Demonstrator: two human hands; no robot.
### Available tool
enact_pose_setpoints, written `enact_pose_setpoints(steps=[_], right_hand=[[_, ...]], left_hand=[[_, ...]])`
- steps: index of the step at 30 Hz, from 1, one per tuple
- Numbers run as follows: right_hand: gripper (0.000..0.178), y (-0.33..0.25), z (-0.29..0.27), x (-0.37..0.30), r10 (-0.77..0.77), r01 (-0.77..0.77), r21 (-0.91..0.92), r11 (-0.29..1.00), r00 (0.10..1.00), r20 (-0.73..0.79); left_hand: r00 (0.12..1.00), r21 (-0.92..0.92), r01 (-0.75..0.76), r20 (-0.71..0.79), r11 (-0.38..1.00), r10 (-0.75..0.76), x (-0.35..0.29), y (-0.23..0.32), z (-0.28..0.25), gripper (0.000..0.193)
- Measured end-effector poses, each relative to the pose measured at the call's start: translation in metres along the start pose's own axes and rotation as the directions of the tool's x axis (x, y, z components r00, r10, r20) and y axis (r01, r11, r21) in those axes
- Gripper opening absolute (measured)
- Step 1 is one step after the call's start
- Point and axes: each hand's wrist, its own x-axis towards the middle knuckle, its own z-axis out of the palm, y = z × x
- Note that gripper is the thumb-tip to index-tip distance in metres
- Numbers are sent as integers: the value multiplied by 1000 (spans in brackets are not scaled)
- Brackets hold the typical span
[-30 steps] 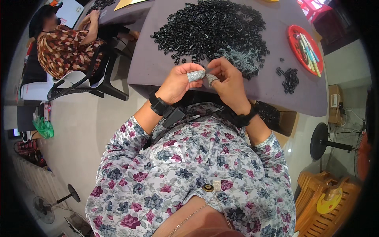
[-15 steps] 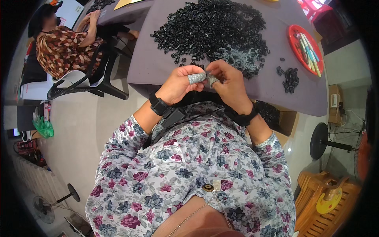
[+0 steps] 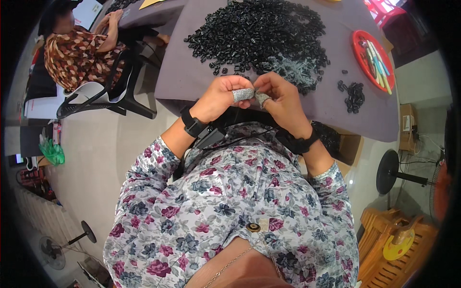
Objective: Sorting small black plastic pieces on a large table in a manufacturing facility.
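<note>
pinching something too small to tell between left hand (image 3: 218, 98) and right hand (image 3: 283, 98), both closed, fingertips in grey sleeves, just before black parts pile (image 3: 254, 33) on grey table (image 3: 182, 77).

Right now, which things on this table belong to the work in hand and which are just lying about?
In use: left hand, right hand, grey finger covers, pile of small black parts.
Lying about: red tray of sticks, small black heap, floor fan.

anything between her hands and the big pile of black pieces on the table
Nothing visible: the left hand and right hand meet at the table edge, and only bare grey cloth lies before the black pieces.
</note>
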Motion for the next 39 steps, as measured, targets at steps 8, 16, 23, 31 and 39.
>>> enact_pose_setpoints(steps=[8,16,23,31,39], right_hand=[[32,-4,-1,-1,68,-67,-13,998,996,49],[35,-3,4,-3,175,-175,-15,985,981,82],[27,-1,-9,29,-44,42,-387,921,999,2],[31,2,6,48,-24,160,-699,697,979,201],[22,-17,-11,34,298,-289,-119,950,952,71]], left_hand=[[998,113,-63,-5,992,64,-2,-3,0,12],[999,116,-16,30,993,13,-6,-11,-6,10],[990,-88,19,-141,996,-32,-3,-6,-27,11],[989,-141,-27,-147,990,6,-1,-11,-26,12],[985,-36,2,-172,999,-9,0,-11,-18,11]])
